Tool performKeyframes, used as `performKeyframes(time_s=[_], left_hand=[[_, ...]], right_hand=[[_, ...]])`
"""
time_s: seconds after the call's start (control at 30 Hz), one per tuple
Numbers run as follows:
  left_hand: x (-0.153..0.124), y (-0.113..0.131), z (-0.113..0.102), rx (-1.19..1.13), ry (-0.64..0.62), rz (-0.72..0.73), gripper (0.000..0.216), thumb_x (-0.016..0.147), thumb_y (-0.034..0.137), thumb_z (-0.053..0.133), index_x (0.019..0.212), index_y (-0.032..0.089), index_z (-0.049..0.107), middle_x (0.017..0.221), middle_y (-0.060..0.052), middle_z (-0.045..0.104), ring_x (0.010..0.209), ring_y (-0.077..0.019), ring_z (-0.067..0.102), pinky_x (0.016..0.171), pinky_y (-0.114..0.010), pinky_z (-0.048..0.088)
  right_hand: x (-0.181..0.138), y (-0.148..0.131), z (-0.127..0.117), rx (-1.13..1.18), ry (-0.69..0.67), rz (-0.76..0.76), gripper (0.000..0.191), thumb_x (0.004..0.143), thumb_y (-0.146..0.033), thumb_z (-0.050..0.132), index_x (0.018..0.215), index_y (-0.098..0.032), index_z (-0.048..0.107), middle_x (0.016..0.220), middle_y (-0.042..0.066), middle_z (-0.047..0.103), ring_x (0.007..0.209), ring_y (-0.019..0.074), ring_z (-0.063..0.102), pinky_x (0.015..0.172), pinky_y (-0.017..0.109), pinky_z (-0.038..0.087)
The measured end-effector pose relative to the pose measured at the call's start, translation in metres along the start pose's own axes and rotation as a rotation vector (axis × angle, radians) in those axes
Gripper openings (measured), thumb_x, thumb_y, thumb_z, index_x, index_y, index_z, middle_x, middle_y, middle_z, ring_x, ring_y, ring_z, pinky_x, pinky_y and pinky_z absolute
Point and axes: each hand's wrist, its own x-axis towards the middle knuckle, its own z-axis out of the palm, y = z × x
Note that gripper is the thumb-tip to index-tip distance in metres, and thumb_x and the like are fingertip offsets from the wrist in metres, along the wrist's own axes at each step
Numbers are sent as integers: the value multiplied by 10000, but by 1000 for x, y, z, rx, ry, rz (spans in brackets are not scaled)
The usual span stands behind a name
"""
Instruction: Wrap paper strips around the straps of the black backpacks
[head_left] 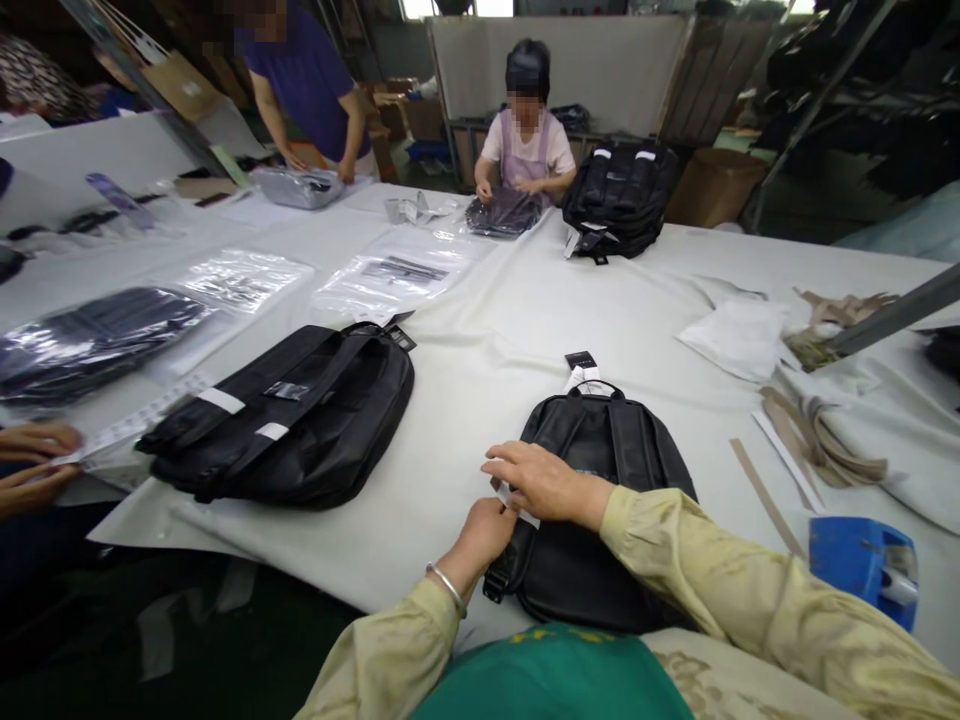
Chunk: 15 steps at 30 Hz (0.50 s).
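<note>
A black backpack (585, 560) lies strap side up at the table's front edge, its top loop pointing away from me. White and black tags (581, 370) lie by that loop. Over the left shoulder strap, my left hand (484, 535) is closed in a pinch at a small white strip (501, 490). My right hand (544, 485) rests across the same strap, thumb and fingers bent around the strip, the upper fingers partly stretched. The fingers hide most of the strip and part of the strap.
Another black backpack (300, 410) lies left, near a co-worker's hands (37, 465) holding a label sheet (142, 415). Bagged goods (97, 335) lie farther left. Two people work across the table, beside stacked backpacks (619, 195). A blue tape dispenser (862, 565) and beige strips (832, 440) sit right.
</note>
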Motion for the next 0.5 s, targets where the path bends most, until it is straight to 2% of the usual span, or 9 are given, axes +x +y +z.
performKeyframes(time_s=[0.1, 0.23, 0.33, 0.5], left_hand=[[0, -1, 1, 5, 0, 4, 218, 815, 243, 558, 705, 125, 705, 747, -113, 719, 736, -216, 639, 610, -285, 379], [-2, -3, 4, 1, 27, 0, 320, 826, 343, 565, 588, 150, 657, 622, -79, 665, 664, -212, 601, 592, -293, 360], [-4, -5, 7, -72, 63, 6, 342, 793, 378, 602, 520, 173, 628, 553, -70, 626, 650, -229, 595, 599, -303, 359], [-3, -7, 6, -175, 88, -17, 203, 737, 321, 664, 614, 162, 692, 632, -89, 680, 714, -247, 616, 642, -305, 373]], right_hand=[[20, 0, 0, -181, -163, -95, 556, 768, -222, 709, 1296, -167, 542, 1208, 152, 615, 1120, 263, 580, 919, 378, 475], [33, 7, 8, -296, -339, -175, 191, 787, -166, 653, 972, -160, 702, 895, 106, 698, 870, 233, 643, 756, 319, 482], [35, 9, 9, -354, -381, -246, 83, 797, -160, 637, 811, -164, 719, 814, 98, 701, 802, 234, 637, 702, 319, 460], [31, 15, 13, -340, -379, -343, 61, 807, -167, 648, 779, -164, 702, 794, 78, 678, 755, 204, 590, 680, 304, 423]])
